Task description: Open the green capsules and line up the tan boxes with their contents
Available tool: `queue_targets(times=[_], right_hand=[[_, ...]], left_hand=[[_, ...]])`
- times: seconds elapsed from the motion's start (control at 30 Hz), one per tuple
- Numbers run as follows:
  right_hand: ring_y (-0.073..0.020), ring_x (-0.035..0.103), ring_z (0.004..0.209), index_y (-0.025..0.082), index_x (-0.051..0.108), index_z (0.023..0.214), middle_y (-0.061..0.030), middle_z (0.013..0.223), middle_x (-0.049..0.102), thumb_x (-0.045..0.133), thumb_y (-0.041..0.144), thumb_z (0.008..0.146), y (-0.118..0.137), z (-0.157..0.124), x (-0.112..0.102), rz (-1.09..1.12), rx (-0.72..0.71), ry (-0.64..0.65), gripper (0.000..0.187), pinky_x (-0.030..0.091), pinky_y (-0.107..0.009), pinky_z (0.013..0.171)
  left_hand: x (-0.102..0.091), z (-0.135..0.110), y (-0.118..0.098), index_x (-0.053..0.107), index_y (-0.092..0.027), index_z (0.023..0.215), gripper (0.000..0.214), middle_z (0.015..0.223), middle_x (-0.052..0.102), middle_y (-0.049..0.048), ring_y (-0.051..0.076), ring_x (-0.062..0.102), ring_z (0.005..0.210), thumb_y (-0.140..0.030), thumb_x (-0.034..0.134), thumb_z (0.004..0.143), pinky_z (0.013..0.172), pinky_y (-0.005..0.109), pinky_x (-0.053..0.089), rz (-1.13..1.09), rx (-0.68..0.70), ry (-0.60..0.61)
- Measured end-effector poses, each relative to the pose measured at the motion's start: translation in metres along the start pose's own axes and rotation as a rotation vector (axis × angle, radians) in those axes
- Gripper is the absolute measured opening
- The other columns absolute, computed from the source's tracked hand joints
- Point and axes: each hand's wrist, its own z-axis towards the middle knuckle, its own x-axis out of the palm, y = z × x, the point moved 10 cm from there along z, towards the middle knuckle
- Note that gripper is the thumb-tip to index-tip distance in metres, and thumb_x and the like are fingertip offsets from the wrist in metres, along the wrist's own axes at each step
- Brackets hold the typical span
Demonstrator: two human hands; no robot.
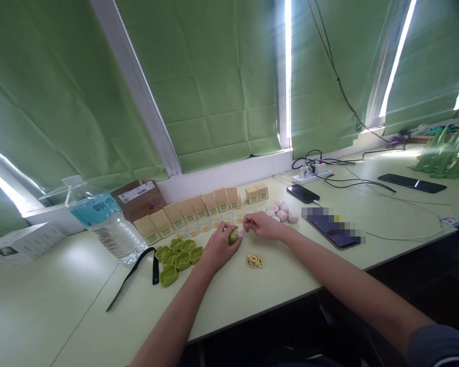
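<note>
My left hand is closed around a small green cup-shaped piece on the pale desk. My right hand pinches at the same piece from the right, fingers pressed together; what is between them is too small to make out. Several more green cups lie just left of my left hand. A few yellow rings lie in front of my hands. Behind stands a row of tan small boxes with green labels, and several pale pink lumps lie beside my right hand.
A big water bottle lies on its side at the left, with a black strap near it. A brown carton stands behind. Phones, a power strip and cables sit to the right. Green blinds cover the windows.
</note>
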Motion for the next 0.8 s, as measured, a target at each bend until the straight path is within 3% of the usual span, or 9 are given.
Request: queue_targets(times=[0.4, 0.8], right_hand=[[-0.0107, 0.056, 0.061, 0.019, 0.063, 0.084, 0.0008, 0.08, 0.069, 0.06, 0.018, 0.081, 0.012, -0.004, -0.005, 0.004, -0.012, -0.019, 0.004, 0.04, -0.023, 0.06], [-0.0094, 0.055, 0.059, 0.018, 0.062, 0.083, 0.0012, 0.078, 0.068, 0.061, 0.017, 0.077, 0.01, -0.004, -0.002, 0.067, 0.005, -0.002, 0.006, 0.042, -0.021, 0.058]], left_hand=[[-0.002, 0.0, -0.002, 0.063, -0.023, 0.119, 0.034, 0.108, 0.057, 0.0082, 0.021, 0.064, 0.089, -0.037, 0.06, 0.089, 0.082, 0.037, 0.053, -0.014, 0.008, -0.004], [-0.002, 0.0, -0.003, 0.063, -0.024, 0.118, 0.032, 0.107, 0.057, 0.0075, 0.02, 0.064, 0.087, -0.037, 0.06, 0.089, 0.08, 0.035, 0.054, -0.01, 0.029, -0.024]])
